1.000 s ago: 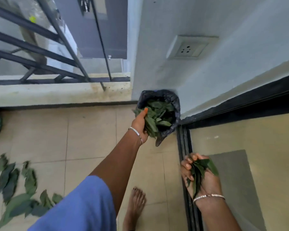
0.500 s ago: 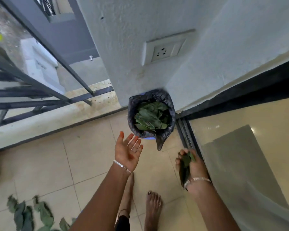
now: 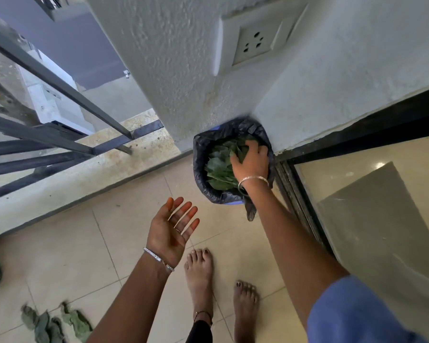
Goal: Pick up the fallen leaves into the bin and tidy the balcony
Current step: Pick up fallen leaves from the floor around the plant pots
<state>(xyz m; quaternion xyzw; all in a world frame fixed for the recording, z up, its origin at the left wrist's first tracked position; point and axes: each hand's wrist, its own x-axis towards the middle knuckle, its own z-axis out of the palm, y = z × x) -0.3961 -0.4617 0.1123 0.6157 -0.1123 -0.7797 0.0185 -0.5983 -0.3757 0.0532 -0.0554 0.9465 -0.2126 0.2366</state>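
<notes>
We see our right hand (image 3: 252,164) reaching into the bin (image 3: 201,154) in the wall corner beside the door track (image 3: 297,194), fingers bent onto the leaves (image 3: 218,169); whether they grip, we cannot tell. Our left hand (image 3: 170,229) hovers palm up, fingers spread, empty. Loose leaves (image 3: 57,323) lie on the floor, well apart.

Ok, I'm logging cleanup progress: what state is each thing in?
bin: bag-lined, nearly full.
binned leaves: piled inside.
right hand: resting on binned leaves, grip unclear.
left hand: open, palm up, empty.
floor leaves: loose on tiles, not picked up.
wall socket: nothing plugged in.
</notes>
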